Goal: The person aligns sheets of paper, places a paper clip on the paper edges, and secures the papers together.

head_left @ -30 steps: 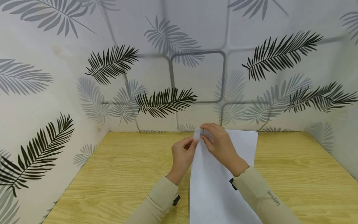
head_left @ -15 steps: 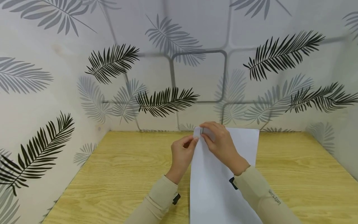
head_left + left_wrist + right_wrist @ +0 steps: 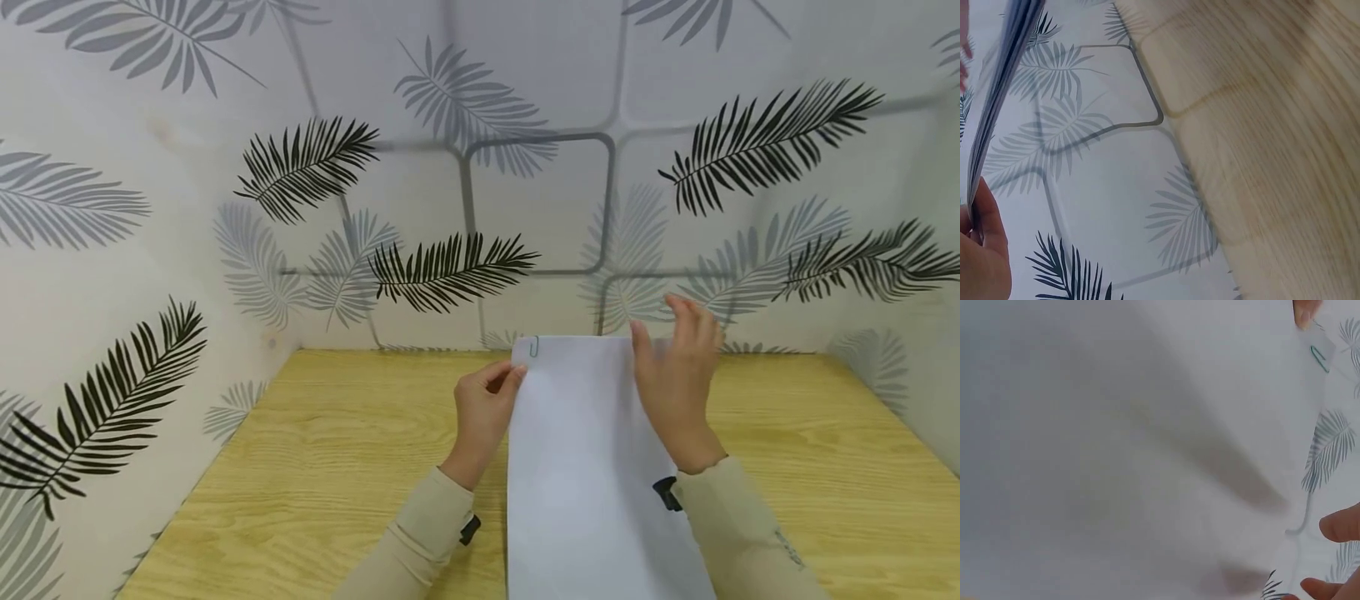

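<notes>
A stack of white paper (image 3: 577, 467) is held up off the table, its layered edge (image 3: 999, 87) showing in the left wrist view. My left hand (image 3: 482, 421) pinches the stack's left edge near the top corner between thumb and fingers. Just above those fingertips, a green paper clip (image 3: 534, 347) sits on the top edge; the right wrist view shows the clip (image 3: 1319, 359) too. Near the upper right corner of the paper, my right hand (image 3: 681, 379) is raised with its fingers spread and nothing in them. That corner is partly hidden behind the right hand.
Under the paper lies a light wood-grain table (image 3: 360, 450). A pale wall covering (image 3: 420, 192) with leaf prints rises behind its back edge and on both sides. Small black devices (image 3: 666, 493) are strapped at both wrists.
My right hand has let go of the clipped corner and moved right, its fingers spreading. The paper clip is now uncovered. My left hand keeps its pinch on the paper.
</notes>
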Action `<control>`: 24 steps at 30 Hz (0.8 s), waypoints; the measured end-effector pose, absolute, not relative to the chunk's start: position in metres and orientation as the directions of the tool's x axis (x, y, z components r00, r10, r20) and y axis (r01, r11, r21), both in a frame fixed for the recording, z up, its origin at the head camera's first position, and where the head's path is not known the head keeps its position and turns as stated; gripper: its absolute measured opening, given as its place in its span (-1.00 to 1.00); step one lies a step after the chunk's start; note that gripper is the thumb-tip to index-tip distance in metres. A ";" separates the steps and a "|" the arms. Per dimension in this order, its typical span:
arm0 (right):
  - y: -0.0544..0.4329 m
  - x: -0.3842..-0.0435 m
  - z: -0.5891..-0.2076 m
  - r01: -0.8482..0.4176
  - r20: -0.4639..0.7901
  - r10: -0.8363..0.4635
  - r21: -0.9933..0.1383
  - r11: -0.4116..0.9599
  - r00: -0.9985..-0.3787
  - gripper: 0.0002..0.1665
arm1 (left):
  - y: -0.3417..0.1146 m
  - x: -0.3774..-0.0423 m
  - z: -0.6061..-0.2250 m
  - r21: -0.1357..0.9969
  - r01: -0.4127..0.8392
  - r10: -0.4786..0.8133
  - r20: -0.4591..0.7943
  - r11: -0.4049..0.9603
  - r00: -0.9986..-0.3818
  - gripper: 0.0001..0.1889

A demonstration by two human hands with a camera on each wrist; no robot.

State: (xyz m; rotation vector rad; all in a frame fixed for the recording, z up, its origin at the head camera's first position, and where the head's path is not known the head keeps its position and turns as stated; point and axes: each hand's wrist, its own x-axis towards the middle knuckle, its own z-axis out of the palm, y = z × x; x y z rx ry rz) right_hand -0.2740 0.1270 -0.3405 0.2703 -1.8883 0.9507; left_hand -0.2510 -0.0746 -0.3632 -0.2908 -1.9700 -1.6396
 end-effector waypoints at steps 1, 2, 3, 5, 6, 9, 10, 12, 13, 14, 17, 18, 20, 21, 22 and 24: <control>0.135 -0.272 -0.342 -0.510 0.798 0.233 -0.549 0.662 -0.556 -0.43 | -0.076 -0.255 -0.367 0.841 0.493 -0.186 0.533 0.223 -0.825 -0.87; 0.143 -0.271 -0.343 -0.472 0.752 0.247 -0.597 0.648 -0.612 -0.38 | -0.076 -0.258 -0.371 0.846 0.489 -0.190 0.527 0.214 -0.828 -0.87; 0.149 -0.270 -0.345 -0.438 0.696 0.261 -0.653 0.617 -0.669 -0.34 | -0.077 -0.262 -0.375 0.846 0.491 -0.190 0.528 0.208 -0.828 -0.86; 0.161 -0.266 -0.348 -0.371 0.567 0.251 -0.754 0.543 -0.785 -0.26 | -0.078 -0.264 -0.378 0.844 0.502 -0.196 0.534 0.190 -0.823 -0.84; 0.166 -0.264 -0.349 -0.331 0.499 0.233 -0.793 0.511 -0.835 -0.23 | -0.078 -0.264 -0.377 0.843 0.506 -0.199 0.536 0.185 -0.821 -0.84; 0.179 -0.259 -0.354 -0.227 0.323 0.157 -0.869 0.441 -0.933 -0.17 | -0.078 -0.265 -0.378 0.840 0.513 -0.205 0.542 0.180 -0.815 -0.82; 0.181 -0.258 -0.356 -0.198 0.273 0.125 -0.885 0.420 -0.954 -0.14 | -0.078 -0.265 -0.377 0.840 0.512 -0.208 0.541 0.178 -0.815 -0.82; 0.184 -0.255 -0.360 -0.152 0.194 0.067 -0.906 0.395 -0.979 -0.13 | -0.079 -0.265 -0.376 0.840 0.513 -0.209 0.541 0.175 -0.815 -0.81; 0.185 -0.254 -0.361 -0.140 0.167 0.038 -0.914 0.380 -0.985 -0.13 | -0.079 -0.265 -0.375 0.840 0.512 -0.210 0.541 0.177 -0.814 -0.82; 0.186 -0.253 -0.364 -0.129 0.143 0.011 -0.920 0.371 -0.990 -0.14 | -0.079 -0.265 -0.375 0.841 0.512 -0.212 0.540 0.176 -0.814 -0.82; 0.186 -0.249 -0.372 -0.118 0.104 -0.057 -0.929 0.350 -0.993 -0.16 | -0.081 -0.265 -0.373 0.846 0.508 -0.218 0.533 0.162 -0.818 -0.81; 0.186 -0.247 -0.375 -0.118 0.098 -0.073 -0.931 0.347 -0.992 -0.18 | -0.081 -0.265 -0.373 0.849 0.505 -0.223 0.528 0.157 -0.819 -0.81; 0.187 -0.245 -0.382 -0.116 0.087 -0.100 -0.936 0.333 -0.991 -0.22 | -0.083 -0.266 -0.373 0.860 0.490 -0.236 0.511 0.143 -0.827 -0.81; 0.186 -0.243 -0.385 -0.113 0.081 -0.111 -0.941 0.319 -0.990 -0.22 | -0.084 -0.267 -0.373 0.867 0.480 -0.244 0.498 0.133 -0.832 -0.81; 0.186 -0.242 -0.388 -0.106 0.071 -0.122 -0.946 0.307 -0.990 -0.23 | -0.086 -0.267 -0.372 0.874 0.469 -0.252 0.485 0.124 -0.837 -0.80; 0.186 -0.240 -0.393 -0.090 0.051 -0.146 -0.957 0.277 -0.988 -0.24 | -0.088 -0.267 -0.371 0.890 0.444 -0.268 0.456 0.108 -0.849 -0.80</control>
